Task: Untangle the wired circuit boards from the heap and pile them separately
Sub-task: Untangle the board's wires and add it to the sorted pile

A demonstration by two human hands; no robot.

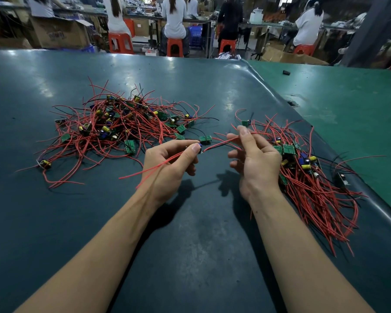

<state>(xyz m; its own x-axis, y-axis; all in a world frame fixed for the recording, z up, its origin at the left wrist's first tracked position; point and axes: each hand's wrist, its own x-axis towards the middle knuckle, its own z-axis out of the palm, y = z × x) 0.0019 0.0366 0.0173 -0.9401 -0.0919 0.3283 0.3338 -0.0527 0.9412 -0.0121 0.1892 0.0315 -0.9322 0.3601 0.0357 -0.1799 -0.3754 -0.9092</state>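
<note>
A tangled heap [120,125] of small green circuit boards with red and black wires lies left of centre on the dark mat. A second pile [307,172], with its wires lying roughly parallel, sits at the right. My left hand [169,168] pinches a small circuit board [199,147] between thumb and fingers, and red wires trail back over that wrist. My right hand [255,159] pinches the red wire [221,143] that runs from this board, thumb and forefinger raised. Both hands hover above the mat between the two piles.
The dark mat [190,245] ends in a raised edge at the right, beside a green table surface [348,105] with a small black object [286,72]. Beyond the table, several people sit on red stools at benches among cardboard boxes.
</note>
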